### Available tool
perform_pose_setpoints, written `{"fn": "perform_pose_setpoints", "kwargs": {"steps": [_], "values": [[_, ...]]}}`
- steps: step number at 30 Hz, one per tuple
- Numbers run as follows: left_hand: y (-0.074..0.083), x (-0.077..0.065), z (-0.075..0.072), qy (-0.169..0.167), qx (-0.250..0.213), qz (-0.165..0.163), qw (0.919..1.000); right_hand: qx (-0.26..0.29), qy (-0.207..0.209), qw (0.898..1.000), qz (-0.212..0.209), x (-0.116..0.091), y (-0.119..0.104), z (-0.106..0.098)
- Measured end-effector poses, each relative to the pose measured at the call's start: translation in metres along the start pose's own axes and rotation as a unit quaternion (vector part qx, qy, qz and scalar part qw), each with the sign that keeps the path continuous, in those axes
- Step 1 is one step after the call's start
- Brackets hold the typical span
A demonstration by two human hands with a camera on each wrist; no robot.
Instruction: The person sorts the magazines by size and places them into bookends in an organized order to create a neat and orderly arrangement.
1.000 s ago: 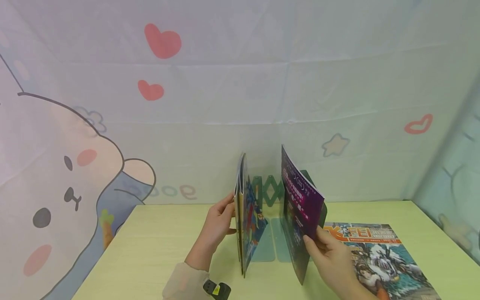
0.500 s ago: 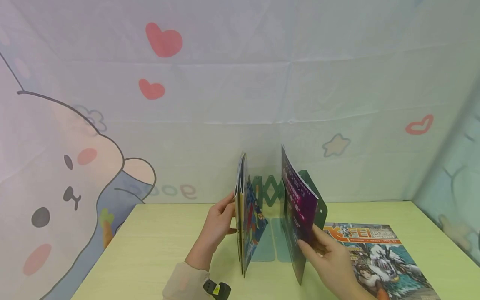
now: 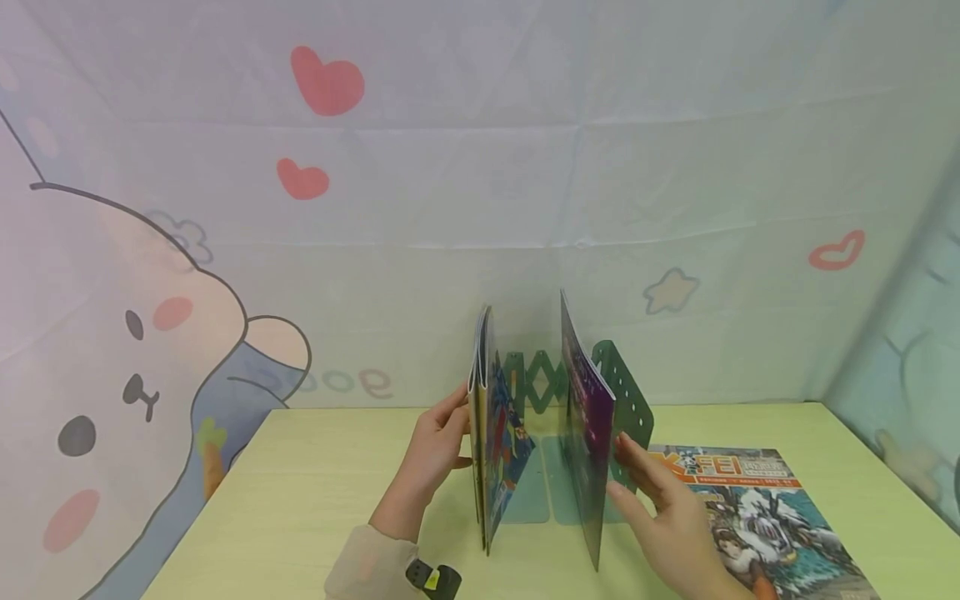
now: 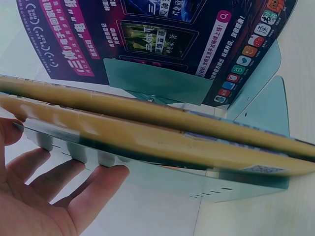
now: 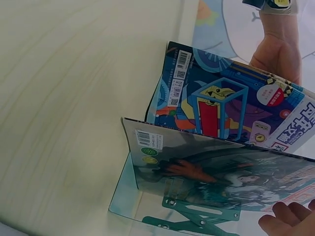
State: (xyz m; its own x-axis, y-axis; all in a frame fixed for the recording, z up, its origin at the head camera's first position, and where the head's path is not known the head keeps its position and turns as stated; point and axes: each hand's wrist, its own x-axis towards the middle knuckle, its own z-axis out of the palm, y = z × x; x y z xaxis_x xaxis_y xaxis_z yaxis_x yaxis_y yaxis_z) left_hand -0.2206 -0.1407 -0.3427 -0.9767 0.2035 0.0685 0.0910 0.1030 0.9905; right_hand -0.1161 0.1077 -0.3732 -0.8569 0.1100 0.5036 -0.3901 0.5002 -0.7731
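Observation:
A green metal bookend (image 3: pixel 628 400) with a scissor lattice stands on the table. At its left side stand magazines (image 4: pixel 147 132) with yellowish spines, their blue illustrated cover (image 5: pixel 224 110) facing inward. My left hand (image 3: pixel 431 446) presses its fingertips on the outer face of the bookend's left plate (image 4: pixel 172 172). Toward the right side, a purple-black magazine (image 3: pixel 587 433) stands upright and slightly bowed. My right hand (image 3: pixel 667 512) is just right of it, fingers loosely extended between it and the right plate, thumb close to its near edge.
Another magazine (image 3: pixel 780 525) with an orange title lies flat on the table (image 3: pixel 300 500), right of the bookend and partly under my right forearm. A printed cloth (image 3: pixel 465 183) hangs behind the table. A dark band with a buckle (image 3: pixel 435 579) is on my left wrist.
The purple magazine's near edge has swung left and its curve has lessened. My right hand has let go of it, and more of the right plate shows. My left hand stays put.

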Motion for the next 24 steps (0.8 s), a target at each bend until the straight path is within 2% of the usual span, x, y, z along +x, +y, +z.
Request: {"fn": "perform_pose_setpoints", "kwargs": {"steps": [10,13,16,20,24], "values": [[0.002,-0.001,-0.001,-0.001,-0.006,0.002,1.0,-0.02,0.023,1.0,0.003,0.001,0.002,-0.007],[0.003,-0.001,-0.001,0.0,-0.006,0.002,1.0,-0.038,0.011,0.999,0.02,0.003,0.003,-0.01],[0.002,0.0,0.0,0.0,-0.005,0.0,1.0,-0.059,-0.018,0.996,0.058,0.004,0.003,-0.015],[0.001,0.0,0.0,-0.001,-0.003,-0.003,1.0,-0.118,-0.068,0.985,0.105,0.006,0.004,-0.022],[0.001,0.0,0.0,-0.003,-0.004,-0.003,1.0,-0.194,-0.107,0.969,0.112,0.009,0.007,-0.027]]}}
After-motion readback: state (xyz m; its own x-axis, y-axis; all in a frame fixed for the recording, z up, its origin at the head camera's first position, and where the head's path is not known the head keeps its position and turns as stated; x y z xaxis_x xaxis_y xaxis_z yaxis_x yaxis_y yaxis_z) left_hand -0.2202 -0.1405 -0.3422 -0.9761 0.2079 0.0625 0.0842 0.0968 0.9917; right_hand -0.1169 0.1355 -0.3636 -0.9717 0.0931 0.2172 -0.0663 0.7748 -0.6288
